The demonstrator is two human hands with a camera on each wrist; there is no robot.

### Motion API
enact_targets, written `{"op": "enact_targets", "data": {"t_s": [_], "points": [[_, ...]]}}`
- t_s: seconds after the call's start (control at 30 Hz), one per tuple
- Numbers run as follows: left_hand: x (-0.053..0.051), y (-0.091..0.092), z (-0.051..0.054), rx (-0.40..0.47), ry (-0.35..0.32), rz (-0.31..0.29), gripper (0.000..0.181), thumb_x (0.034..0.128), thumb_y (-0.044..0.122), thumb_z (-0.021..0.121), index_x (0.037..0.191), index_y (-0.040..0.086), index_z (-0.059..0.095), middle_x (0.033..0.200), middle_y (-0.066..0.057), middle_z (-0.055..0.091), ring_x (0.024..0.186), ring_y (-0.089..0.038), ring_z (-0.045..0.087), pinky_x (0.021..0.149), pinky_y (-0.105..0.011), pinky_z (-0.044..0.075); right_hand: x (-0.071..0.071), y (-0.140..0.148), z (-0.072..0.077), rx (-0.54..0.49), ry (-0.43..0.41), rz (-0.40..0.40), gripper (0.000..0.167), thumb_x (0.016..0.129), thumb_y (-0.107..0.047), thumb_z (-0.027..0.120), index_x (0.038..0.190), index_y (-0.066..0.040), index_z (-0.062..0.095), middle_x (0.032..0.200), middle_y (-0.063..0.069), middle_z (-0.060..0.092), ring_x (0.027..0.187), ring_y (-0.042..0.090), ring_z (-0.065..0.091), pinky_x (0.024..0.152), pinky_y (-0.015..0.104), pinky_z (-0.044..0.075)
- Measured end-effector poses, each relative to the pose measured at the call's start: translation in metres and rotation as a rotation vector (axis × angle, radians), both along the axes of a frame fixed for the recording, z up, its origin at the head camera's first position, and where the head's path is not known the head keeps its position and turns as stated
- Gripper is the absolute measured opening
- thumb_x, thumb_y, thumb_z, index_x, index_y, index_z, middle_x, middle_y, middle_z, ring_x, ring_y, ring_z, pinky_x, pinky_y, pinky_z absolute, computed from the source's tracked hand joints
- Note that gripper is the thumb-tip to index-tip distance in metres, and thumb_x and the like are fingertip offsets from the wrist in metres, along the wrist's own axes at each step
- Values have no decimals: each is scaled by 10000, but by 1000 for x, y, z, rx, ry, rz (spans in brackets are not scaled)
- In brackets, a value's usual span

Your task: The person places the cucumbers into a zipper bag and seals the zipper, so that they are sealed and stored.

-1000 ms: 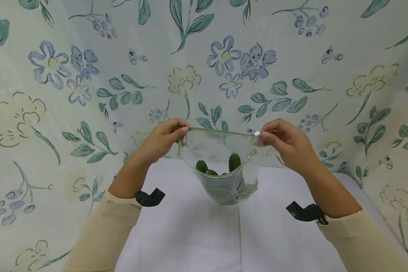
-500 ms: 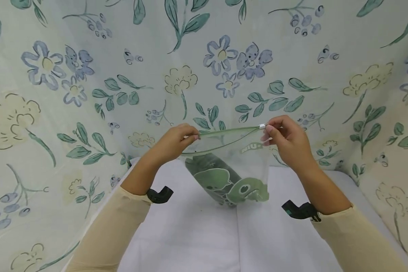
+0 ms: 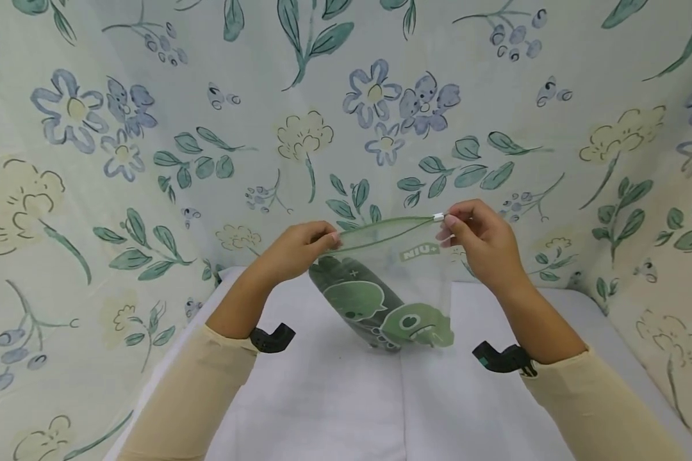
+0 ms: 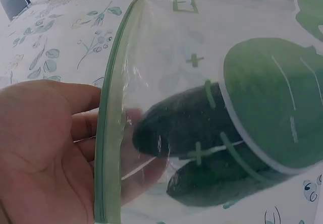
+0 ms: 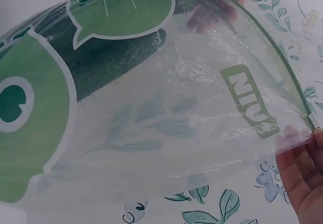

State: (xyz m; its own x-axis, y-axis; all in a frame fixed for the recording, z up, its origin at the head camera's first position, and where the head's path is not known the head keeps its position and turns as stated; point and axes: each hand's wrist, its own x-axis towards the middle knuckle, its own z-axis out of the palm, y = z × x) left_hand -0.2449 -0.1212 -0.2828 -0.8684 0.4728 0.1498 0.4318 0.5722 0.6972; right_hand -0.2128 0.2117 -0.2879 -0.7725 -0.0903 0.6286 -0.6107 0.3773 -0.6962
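Observation:
A clear slider zip bag [image 3: 418, 282] with green printed characters hangs between my hands, close above the table. Inside, dark green cucumbers [image 4: 176, 123] slant up toward the bag's left side. My left hand [image 3: 302, 251] pinches the left part of the green top edge; some of its fingers show through the plastic in the left wrist view. At the opposite top corner, my right hand [image 3: 484, 242] pinches the bag by the white slider [image 3: 438, 217]. Between the hands the two green zip strips [image 3: 389, 224] stand apart. Print hides part of the cucumbers.
A white cloth covers the table [image 3: 323, 403] below the bag. Behind it hangs a floral curtain [image 3: 207, 83], which also runs along the sides. A black wrist mount [image 3: 272, 337] sits on the left forearm, another mount [image 3: 502, 357] on the right.
The bag's mouth, earlier spread wide with cucumber ends showing, has narrowed, and its printed front has swung into view. My left hand has moved right and down; the right hand shifted slightly.

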Motion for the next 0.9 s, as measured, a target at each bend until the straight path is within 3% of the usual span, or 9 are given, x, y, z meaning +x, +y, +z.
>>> {"op": "enact_targets", "data": {"t_s": [0.17, 0.3, 0.47, 0.6, 0.9], "points": [[10, 22, 4, 1, 55, 33, 474, 1030, 536, 499, 1385, 234, 584, 1413, 47, 601, 1343, -194, 551, 1104, -462, 505, -1, -4, -1, -21, 8, 28, 173, 1029, -110, 577, 1134, 28, 592, 978, 18, 626, 845, 81, 682, 762, 168, 612], [15, 42, 7, 4, 120, 17, 496, 1021, 498, 548, 1430, 218, 564, 1461, 47, 581, 1379, -181, 533, 1133, -427, 490, -2, -9, -3, -25, 22, 57, 153, 1022, -86, 583, 1122, 26, 612, 959, 46, 645, 851, 86, 685, 767, 172, 610], [20, 71, 9, -13, 293, -8, 413, 1032, 359, 587, 1407, 187, 596, 1420, 25, 622, 1353, -164, 557, 1118, -375, 504, -2, -15, -6, -5, 22, 48, 141, 1021, -97, 589, 1115, -1, 630, 948, 79, 663, 854, 88, 686, 774, 166, 605], [25, 94, 11, 0, 415, 14, 400, 1023, 308, 613, 1394, 159, 605, 1368, 10, 654, 1302, -156, 595, 1087, -336, 522, 0, -18, -6, -8, 16, 45, 151, 1019, -105, 595, 1120, 4, 625, 969, 78, 657, 850, 81, 695, 760, 181, 619], [22, 123, 10, 70, 435, 71, 348, 1019, 299, 621, 1324, 136, 657, 1269, 5, 689, 1190, -138, 648, 980, -270, 571, -4, -21, -9, -17, 12, 50, 165, 1014, -106, 603, 1135, 4, 622, 993, 57, 673, 856, 146, 719, 736, 219, 636]]}}
